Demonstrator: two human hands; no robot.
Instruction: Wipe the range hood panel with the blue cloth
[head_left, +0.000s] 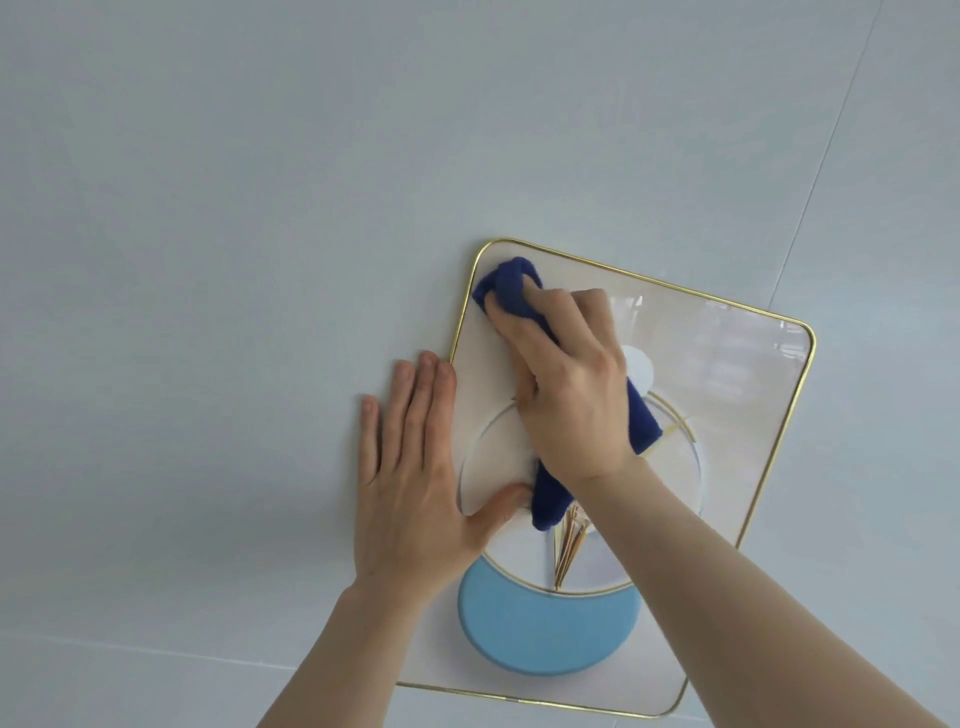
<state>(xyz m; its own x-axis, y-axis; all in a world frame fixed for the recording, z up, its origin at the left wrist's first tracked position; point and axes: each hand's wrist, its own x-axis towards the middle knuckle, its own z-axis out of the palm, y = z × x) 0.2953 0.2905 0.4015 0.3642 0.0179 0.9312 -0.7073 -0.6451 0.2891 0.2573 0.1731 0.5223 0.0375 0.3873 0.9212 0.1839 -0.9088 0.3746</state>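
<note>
A glossy rectangular panel (727, 395) with a thin gold rim and a printed design of circles, a light blue crescent and gold lines hangs on a pale tiled wall. My right hand (566, 384) is shut on a dark blue cloth (511, 288) and presses it against the panel's upper left corner; the cloth's loose end (548, 499) hangs below my wrist. My left hand (415, 467) lies flat and open over the panel's left edge, fingers on the wall, thumb on the panel.
Pale grey wall tiles (260, 208) surround the panel, with a grout line running diagonally at the right (821, 182) and another low at the left. Window light reflects in the panel's upper right part.
</note>
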